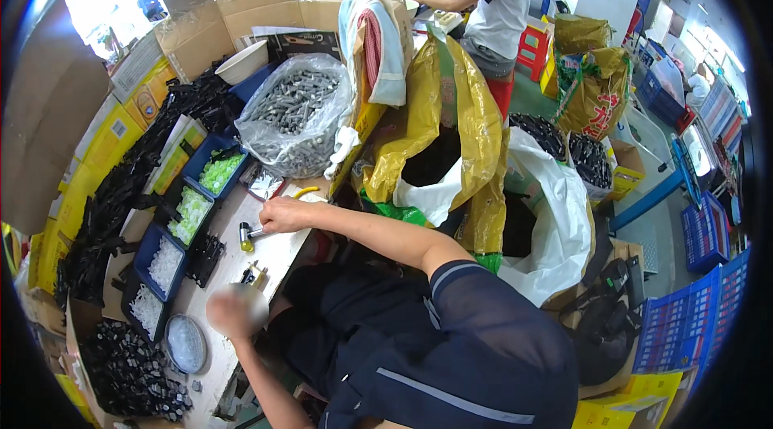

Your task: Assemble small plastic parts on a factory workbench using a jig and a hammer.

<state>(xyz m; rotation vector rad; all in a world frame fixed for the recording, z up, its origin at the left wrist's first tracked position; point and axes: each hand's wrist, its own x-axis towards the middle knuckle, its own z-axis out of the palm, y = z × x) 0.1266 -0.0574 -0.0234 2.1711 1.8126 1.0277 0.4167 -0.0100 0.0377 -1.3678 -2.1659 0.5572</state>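
Note:
My right hand (282,215) is closed around the handle of a small hammer (245,237), whose head has a yellow end, held over the pale worktable (211,290). Nearer me, my left hand (231,312) is at the table's edge; a blurred patch covers its fingers, so its grip cannot be made out. Just beyond that hand is a small brass-coloured and black piece (254,274). Black plastic parts (206,259) lie in a small pile beside the blue bins.
Blue bins hold green pieces (220,174), pale green pieces (190,215) and white pieces (165,266). A clear bag of grey parts (296,103) stands at the back. Open sacks (475,119) crowd the right side. Another person (501,6) works beyond them.

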